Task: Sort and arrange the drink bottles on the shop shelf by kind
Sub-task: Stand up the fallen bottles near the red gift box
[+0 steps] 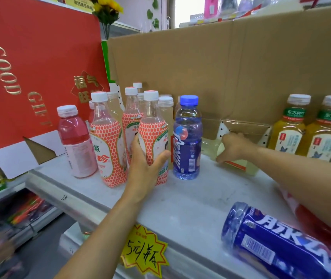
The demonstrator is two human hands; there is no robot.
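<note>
Your left hand (pixel 146 158) grips a clear plastic bottle with an orange honeycomb label and a white cap (pixel 153 125), thumb on the right side and fingers round the left. It stands upright on the white shelf surface (pixel 180 208), about midway between the front and back edges. Two more orange honeycomb bottles stand just beside it to the left, one nearer the front (pixel 108 141) and one behind (pixel 130 117). A pink drink bottle with a white cap (pixel 76 141) stands at the left end of the group. An upright blue bottle with a blue cap (pixel 186 137) stands just right of the one you hold. Pale cloudy bottles with white caps (pixel 165 109) cluster behind, against the brown cardboard wall (pixel 201 67). Your right hand (pixel 235 146) is curled over a pale yellowish bottle lying on its side (pixel 239 165) near the back edge. Two amber tea bottles with green neck bands (pixel 289 127) (pixel 325 131) stand upright at the back right. A second blue bottle (pixel 271 238) lies on its side at the front right corner, under your right forearm. A yellow starburst price tag (pixel 144 252) hangs on the front edge.
</note>
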